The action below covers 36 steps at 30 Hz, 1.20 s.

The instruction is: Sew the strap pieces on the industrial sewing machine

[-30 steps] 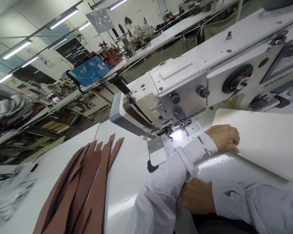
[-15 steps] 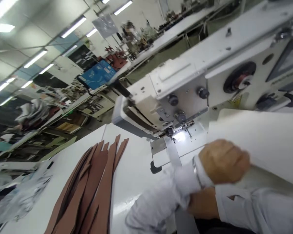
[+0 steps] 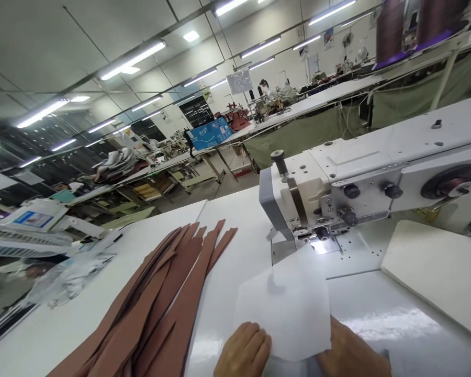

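Note:
A white sheet [image 3: 290, 298], paper or thin film, is held up in front of the sewing machine [image 3: 337, 204]. My left hand [image 3: 243, 351] has its fingers curled at the sheet's lower left edge. My right hand [image 3: 349, 348] grips the lower right edge, its fingers mostly hidden behind the sheet. The sheet's far corner reaches close to the lit needle area, covering part of the machine bed. Brown strips [image 3: 153, 293] of material lie in a loose pile to the left of my hands.
A cream-white flat stack or board [image 3: 435, 277] lies on the white table [image 3: 220, 293] to the right. Clear plastic [image 3: 74, 283] and a white slatted device [image 3: 31, 225] are at the far left. Beyond the table, a blue box [image 3: 210, 133] stands on another workbench.
My hands, crossed and blurred before, are now apart with the white sheet between them. The camera view has turned, so the machine and strips appear farther right.

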{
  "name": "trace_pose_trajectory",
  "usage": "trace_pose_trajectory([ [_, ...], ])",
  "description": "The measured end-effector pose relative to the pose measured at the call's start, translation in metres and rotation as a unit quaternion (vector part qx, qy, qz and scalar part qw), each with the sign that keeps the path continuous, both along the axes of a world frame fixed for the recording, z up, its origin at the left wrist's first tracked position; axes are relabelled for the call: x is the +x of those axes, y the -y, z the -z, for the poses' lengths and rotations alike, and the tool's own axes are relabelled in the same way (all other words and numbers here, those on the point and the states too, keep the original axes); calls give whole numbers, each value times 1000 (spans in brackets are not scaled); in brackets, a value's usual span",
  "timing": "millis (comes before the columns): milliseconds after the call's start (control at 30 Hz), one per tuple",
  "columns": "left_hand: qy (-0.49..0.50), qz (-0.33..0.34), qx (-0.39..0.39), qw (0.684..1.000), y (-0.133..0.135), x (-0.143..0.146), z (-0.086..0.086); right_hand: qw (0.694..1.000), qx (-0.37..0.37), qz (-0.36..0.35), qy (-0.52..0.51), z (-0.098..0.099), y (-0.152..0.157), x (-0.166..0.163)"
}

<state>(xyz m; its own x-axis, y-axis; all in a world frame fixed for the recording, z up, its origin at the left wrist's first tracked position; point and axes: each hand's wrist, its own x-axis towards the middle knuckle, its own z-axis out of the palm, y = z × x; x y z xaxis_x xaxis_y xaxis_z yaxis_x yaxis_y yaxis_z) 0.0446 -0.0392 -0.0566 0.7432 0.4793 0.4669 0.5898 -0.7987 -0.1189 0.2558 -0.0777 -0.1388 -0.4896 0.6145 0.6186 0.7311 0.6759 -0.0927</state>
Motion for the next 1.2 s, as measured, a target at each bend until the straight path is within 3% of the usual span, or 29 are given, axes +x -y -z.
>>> trace_pose_trajectory([
  [133,-34,8,-40,999,1,-8,24,997,42,1,-57,-8,-9,0],
  [367,126,-6,-191,973,-7,-25,19,998,17,6,52,-29,-3,10],
  [567,-45,43,-200,978,-7,-37,15,997,-21,-14,72,-27,-1,13],
  [667,-47,52,-259,963,-15,-23,2,997,-29,-26,62,-26,-1,13],
  [767,-33,63,-294,953,-38,11,0,998,-25,-34,51,-26,-3,12],
  [967,-94,9,-294,951,-79,85,32,999,-20,-21,38,-29,-2,12],
  [1067,-111,14,-293,949,-75,86,43,998,-39,-24,41,-31,7,9],
  [1200,-97,28,-291,951,-64,71,43,998,-35,-30,49,-32,18,5],
])
